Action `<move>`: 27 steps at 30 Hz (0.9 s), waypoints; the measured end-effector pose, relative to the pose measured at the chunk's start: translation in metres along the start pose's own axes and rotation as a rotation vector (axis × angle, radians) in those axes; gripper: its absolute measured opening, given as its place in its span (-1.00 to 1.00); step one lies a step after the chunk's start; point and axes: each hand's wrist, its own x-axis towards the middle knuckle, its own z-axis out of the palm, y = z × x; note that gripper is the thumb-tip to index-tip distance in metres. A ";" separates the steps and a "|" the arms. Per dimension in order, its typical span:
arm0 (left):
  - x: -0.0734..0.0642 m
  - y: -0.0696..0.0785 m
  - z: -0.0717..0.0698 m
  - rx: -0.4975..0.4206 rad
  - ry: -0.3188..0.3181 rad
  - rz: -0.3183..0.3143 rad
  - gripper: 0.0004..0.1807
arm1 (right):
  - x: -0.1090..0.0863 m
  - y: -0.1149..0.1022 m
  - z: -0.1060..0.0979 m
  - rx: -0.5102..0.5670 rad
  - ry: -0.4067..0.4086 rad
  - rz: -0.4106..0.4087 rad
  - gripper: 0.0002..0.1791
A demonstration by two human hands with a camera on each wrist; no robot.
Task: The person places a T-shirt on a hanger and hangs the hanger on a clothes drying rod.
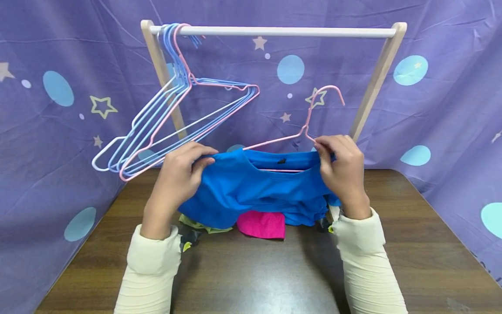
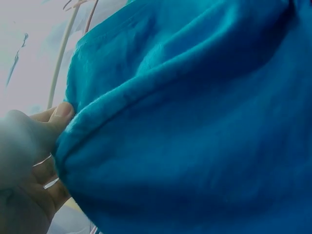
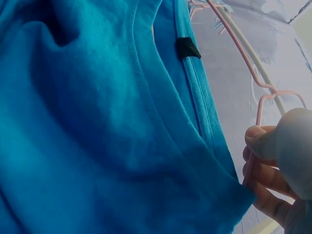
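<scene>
Over the table (image 1: 251, 272), I have the blue shirt (image 1: 251, 187) held up mid-scene, a pink hanger (image 1: 274, 141) partly inside it. My left hand (image 1: 182, 172) pinches its left shoulder; my right hand (image 1: 345, 163) pinches the hanger's right arm, thumb against fingers. At far left, other hangers (image 1: 183, 83) hang from a rail (image 1: 290, 31).

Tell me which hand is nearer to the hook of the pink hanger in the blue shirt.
Right. The right hand pinches the pink hanger below its hook; the left hand is farther off, down and to the left, gripping the blue shirt.
</scene>
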 end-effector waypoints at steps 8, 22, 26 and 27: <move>-0.002 -0.004 -0.007 0.004 -0.008 -0.014 -0.86 | 0.001 0.000 -0.003 -0.006 0.028 0.020 -0.88; 0.002 0.023 0.017 0.236 0.046 0.032 -0.75 | -0.001 -0.007 0.002 -0.057 0.023 0.025 -0.86; 0.002 0.022 0.022 0.255 0.063 0.059 -0.82 | -0.001 -0.008 0.003 -0.066 0.024 0.026 -0.85; 0.002 0.021 0.022 0.256 0.067 0.059 -0.85 | -0.001 -0.007 0.003 -0.067 0.024 0.028 -0.85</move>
